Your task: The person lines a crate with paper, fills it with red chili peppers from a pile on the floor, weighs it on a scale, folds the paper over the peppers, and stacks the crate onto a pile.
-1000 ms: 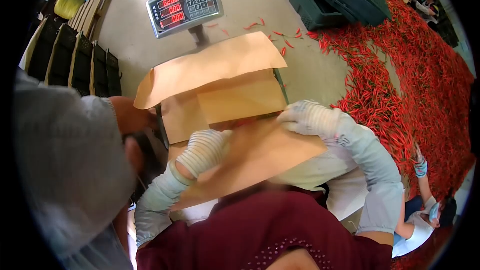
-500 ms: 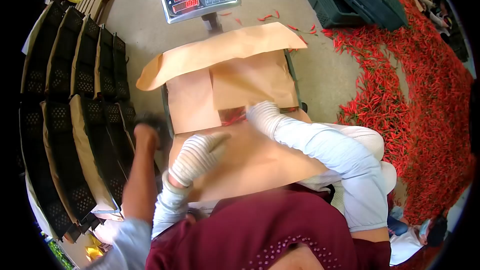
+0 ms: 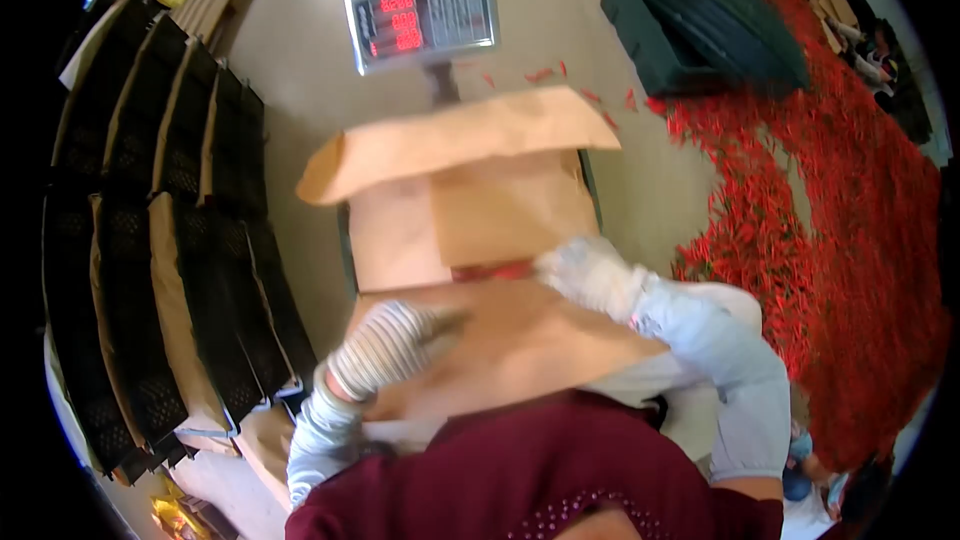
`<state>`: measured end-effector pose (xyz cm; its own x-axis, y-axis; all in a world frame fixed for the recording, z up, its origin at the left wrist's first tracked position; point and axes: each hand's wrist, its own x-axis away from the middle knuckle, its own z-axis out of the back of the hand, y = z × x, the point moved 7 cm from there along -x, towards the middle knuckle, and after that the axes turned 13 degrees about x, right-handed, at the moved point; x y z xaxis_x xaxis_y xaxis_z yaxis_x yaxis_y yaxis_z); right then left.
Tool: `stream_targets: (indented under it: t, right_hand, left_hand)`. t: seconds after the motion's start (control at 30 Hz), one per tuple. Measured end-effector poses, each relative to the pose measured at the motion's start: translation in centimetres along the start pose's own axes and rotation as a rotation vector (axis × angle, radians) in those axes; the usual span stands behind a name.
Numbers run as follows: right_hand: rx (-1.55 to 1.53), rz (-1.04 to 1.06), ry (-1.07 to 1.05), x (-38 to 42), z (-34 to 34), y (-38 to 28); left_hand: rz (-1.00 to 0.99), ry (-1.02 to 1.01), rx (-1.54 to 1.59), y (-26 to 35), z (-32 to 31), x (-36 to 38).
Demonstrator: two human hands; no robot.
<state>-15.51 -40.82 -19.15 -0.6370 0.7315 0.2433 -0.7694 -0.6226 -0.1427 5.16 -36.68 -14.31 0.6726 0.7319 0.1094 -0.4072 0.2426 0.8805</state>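
Note:
Brown paper sheets cover a crate in front of me. Red chilies show through a narrow gap between the sheets. My left hand, in a striped white glove, is over the near sheet with its blurred fingers stretched to the right. At the right end of the gap is my gloved right hand, fingertips close to the paper edge. Motion smears its fingers, so I cannot tell whether they grip the paper. The far paper flap stands up and curls at its left end.
A scale display with red digits stands beyond the crate. Paper-lined black crates are stacked at the left. Green crates sit at the upper right, beside a large spread of red chilies on the floor.
My right hand has moved right along the gap, showing more of the chilies there. Another person's arm at the left has gone from view. The camera view has shifted.

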Motion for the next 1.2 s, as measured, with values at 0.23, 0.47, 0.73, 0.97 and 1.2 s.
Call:
stream_targets:
  t: [0.23,0.47,0.73,0.97,1.2]
  right_hand:
    - [-0.013,-0.033,0.171,5.4,2.5,4.1]
    - [-0.011,-0.583,0.159,13.9,6.0,13.4]
    - [0.309,-0.943,0.115,20.7,4.7,21.2]
    - [0.265,-0.22,0.522,3.5,10.9,6.7]
    - [0.269,0.099,0.276,-1.7,6.6,1.4]
  left_hand:
    - [0.021,-0.091,0.033,1.3,-0.4,-0.1]
    - [0.081,-0.167,-0.024,0.0,-1.3,0.6]
    - [-0.118,-0.569,-0.285,4.1,-5.2,3.8]
    - [-0.094,-0.283,-0.565,4.5,-5.1,3.8]
    - [-0.15,-0.194,-0.591,4.7,-4.5,4.0]
